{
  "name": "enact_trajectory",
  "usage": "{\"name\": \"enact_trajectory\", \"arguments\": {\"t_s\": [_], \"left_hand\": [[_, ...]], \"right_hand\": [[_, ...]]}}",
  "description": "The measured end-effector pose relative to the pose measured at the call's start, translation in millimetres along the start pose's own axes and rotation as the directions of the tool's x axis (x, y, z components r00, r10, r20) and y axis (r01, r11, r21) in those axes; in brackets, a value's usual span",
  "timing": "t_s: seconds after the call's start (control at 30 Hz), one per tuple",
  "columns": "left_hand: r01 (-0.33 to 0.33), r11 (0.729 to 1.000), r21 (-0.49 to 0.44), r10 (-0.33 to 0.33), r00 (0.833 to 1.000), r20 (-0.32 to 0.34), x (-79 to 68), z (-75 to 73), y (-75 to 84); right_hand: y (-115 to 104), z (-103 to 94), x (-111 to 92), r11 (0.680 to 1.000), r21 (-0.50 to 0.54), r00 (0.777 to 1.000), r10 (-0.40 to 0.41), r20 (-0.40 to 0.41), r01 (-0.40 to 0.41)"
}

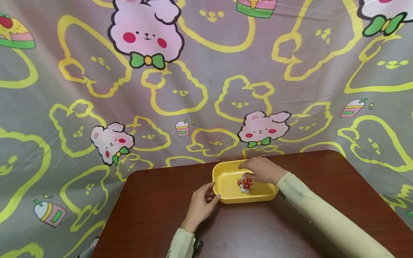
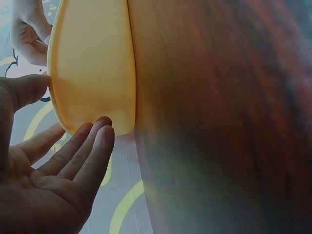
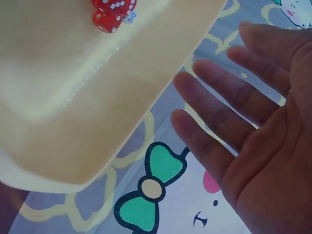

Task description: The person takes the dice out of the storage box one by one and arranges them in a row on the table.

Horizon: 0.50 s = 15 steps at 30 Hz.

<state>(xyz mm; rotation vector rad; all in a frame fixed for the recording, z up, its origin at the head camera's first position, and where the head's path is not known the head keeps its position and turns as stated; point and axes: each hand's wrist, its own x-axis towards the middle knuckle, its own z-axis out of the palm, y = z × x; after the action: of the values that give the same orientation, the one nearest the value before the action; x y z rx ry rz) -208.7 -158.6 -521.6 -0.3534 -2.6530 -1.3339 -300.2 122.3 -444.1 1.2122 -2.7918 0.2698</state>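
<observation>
A yellow plastic tray (image 1: 226,198) with raised walls stands on the table and holds a small cluster of red and white dice (image 1: 246,184). At its left end is my left hand (image 1: 200,206), thumb at the rim and fingers loosely spread along the outside of the wall (image 2: 92,87). My right hand (image 1: 262,169) reaches over the back right part of the tray, beside the dice in the head view. In the right wrist view its fingers (image 3: 209,102) are straight and apart near the rim, with nothing in them. Red dice (image 3: 109,14) show at that view's top edge.
The dark reddish-brown table (image 1: 155,215) has its back edge right behind the tray. A patterned curtain (image 1: 206,71) with cartoon rabbits hangs behind and along both sides.
</observation>
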Motion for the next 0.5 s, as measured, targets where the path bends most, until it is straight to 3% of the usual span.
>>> {"name": "enact_trajectory", "arguments": {"t_s": [0.2,0.5], "left_hand": [[0.004,1.0,-0.005,-0.004,1.0,0.006,0.7,-0.1,0.9],[0.017,1.0,0.01,-0.017,1.0,0.009,-0.9,-0.6,2.2]], "right_hand": [[-0.2,-6.0,8.1,1.0,0.014,0.998,-0.009,0.054,0.009],[-3.2,-9.5,18.8,0.997,0.058,0.989,0.033,0.141,-0.042]]}}
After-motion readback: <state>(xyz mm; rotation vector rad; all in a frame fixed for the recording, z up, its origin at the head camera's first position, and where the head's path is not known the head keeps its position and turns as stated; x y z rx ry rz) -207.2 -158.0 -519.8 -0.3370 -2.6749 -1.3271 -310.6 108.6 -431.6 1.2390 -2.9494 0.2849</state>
